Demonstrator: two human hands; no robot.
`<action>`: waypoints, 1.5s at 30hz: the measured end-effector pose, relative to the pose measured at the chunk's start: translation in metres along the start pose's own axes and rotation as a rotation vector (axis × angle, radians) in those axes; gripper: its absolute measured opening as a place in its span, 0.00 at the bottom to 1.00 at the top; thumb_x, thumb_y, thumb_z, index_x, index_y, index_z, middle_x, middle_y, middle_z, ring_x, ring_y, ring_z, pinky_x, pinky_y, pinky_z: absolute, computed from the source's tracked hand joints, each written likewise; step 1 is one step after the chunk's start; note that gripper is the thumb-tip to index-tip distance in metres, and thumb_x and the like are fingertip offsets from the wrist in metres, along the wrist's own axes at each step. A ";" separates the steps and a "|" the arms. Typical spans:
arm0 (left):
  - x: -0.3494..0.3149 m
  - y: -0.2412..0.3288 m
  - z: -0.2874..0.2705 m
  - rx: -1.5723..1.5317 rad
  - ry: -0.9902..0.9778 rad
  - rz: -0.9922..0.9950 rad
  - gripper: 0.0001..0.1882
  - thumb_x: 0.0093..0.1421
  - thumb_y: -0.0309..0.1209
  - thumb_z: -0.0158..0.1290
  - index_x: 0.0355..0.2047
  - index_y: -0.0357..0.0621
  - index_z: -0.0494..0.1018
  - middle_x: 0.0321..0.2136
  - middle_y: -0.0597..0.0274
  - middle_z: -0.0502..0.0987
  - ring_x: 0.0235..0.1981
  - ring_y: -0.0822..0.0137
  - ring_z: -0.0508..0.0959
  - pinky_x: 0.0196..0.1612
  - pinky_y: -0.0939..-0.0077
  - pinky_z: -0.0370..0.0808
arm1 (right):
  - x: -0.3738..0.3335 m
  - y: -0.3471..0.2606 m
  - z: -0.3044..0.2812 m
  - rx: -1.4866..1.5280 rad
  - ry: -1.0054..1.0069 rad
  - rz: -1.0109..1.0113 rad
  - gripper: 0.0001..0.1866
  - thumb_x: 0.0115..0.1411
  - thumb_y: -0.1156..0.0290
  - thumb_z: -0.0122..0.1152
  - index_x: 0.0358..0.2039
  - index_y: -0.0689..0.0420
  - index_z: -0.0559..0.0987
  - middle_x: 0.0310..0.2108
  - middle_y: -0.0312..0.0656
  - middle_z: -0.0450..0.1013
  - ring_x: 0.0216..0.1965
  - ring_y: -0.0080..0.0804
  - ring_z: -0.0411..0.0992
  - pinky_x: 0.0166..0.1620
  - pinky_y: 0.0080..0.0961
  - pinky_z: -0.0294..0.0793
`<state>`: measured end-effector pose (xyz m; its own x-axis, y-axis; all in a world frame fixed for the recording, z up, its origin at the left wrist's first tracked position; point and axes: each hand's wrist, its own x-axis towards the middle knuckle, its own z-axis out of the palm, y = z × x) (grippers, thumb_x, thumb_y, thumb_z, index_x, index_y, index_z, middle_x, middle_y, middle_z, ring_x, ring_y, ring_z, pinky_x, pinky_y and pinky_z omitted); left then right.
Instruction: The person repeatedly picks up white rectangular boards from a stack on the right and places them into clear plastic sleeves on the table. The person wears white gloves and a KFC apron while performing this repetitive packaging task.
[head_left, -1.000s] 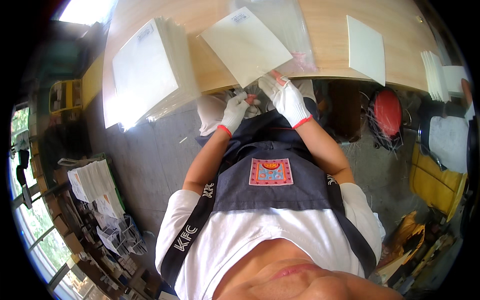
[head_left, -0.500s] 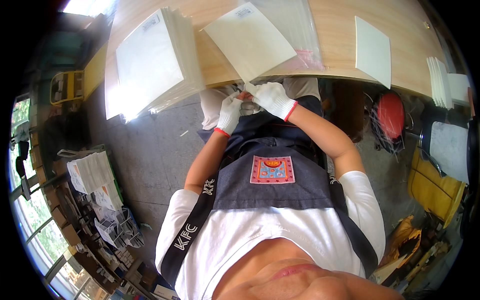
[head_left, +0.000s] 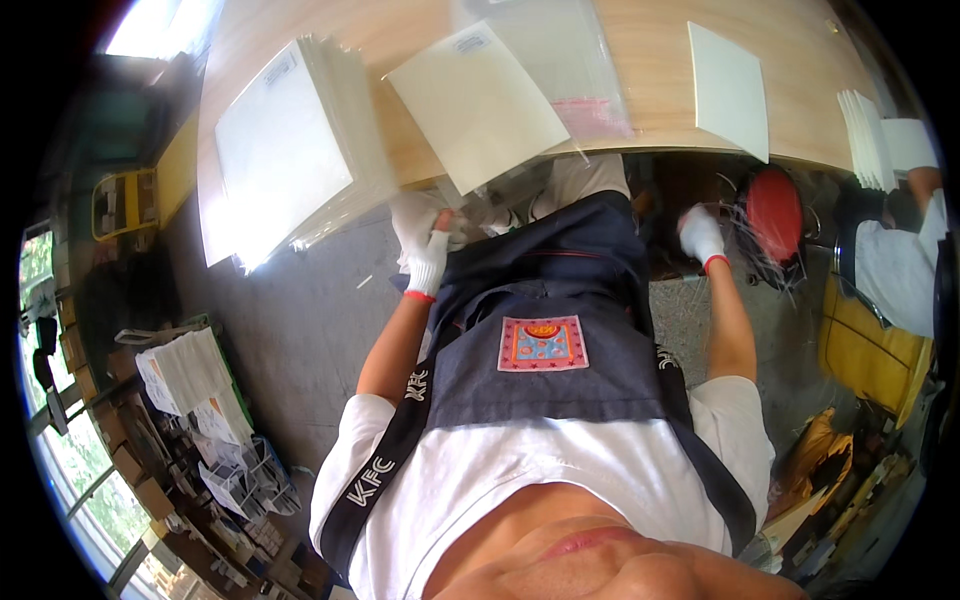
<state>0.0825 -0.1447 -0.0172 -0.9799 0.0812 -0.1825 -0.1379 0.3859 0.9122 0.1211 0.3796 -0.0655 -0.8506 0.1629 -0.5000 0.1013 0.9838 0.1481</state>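
Observation:
A flat white panel in a clear plastic bag [head_left: 480,105] lies tilted at the table's near edge, one corner over it. My left hand [head_left: 430,258], in a white glove with a red cuff and bare fingertips, is just below that corner, thumb up and fingers curled; what they hold, if anything, I cannot make out. Out to the right, below the table edge, my right hand [head_left: 702,236], gloved alike, is closed beside a red rounded object [head_left: 774,215] with clear plastic strips about it. Whatever is in its fingers is hidden. A stack of bagged white panels [head_left: 285,130] stands left.
Clear plastic bags [head_left: 570,60] lie behind the bagged panel. One bare white panel [head_left: 730,90] is farther right on the wooden table [head_left: 650,60], with several upright panels [head_left: 866,140] beyond. Another person's arm [head_left: 925,185] shows at the right edge, above a yellow chair [head_left: 870,345].
My hands were together at the bagged panel's near corner. The right has swung right and down toward the red object; the left has moved slightly left. The view has shifted a little.

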 end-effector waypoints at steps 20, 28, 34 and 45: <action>-0.010 0.013 0.021 -0.335 0.292 0.012 0.07 0.58 0.24 0.48 0.38 0.42 0.72 0.30 0.66 0.74 0.29 0.70 0.74 0.32 0.77 0.71 | -0.028 -0.216 -0.150 1.200 0.387 -0.301 0.11 0.50 0.65 0.64 0.24 0.59 0.73 0.18 0.37 0.69 0.20 0.28 0.70 0.28 0.27 0.67; 0.004 0.040 0.021 -0.883 0.260 -0.142 0.11 0.58 0.25 0.48 0.42 0.42 0.66 0.32 0.63 0.72 0.37 0.71 0.72 0.39 0.80 0.71 | -0.014 -0.212 -0.119 1.551 0.090 -0.045 0.17 0.60 0.55 0.52 0.32 0.59 0.74 0.18 0.32 0.67 0.14 0.19 0.65 0.17 0.17 0.64; -0.020 0.135 -0.029 -0.122 0.238 0.119 0.18 0.55 0.25 0.52 0.47 0.36 0.67 0.29 0.68 0.65 0.30 0.74 0.68 0.42 0.80 0.68 | -0.014 -0.222 -0.115 1.947 -0.284 -0.304 0.13 0.61 0.70 0.44 0.45 0.60 0.68 0.20 0.35 0.69 0.15 0.20 0.65 0.19 0.15 0.64; -0.034 0.137 -0.219 0.327 0.796 0.229 0.23 0.55 0.27 0.40 0.52 0.36 0.66 0.45 0.53 0.72 0.44 0.64 0.73 0.49 0.75 0.67 | -0.058 -0.383 -0.308 1.453 -0.308 -0.838 0.12 0.59 0.61 0.54 0.32 0.58 0.73 0.16 0.32 0.67 0.16 0.16 0.65 0.19 0.14 0.64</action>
<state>0.0649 -0.2955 0.1943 -0.8050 -0.4273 0.4116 0.0025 0.6913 0.7226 -0.0274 -0.0299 0.1692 -0.8057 -0.5610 -0.1900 0.2119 0.0265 -0.9769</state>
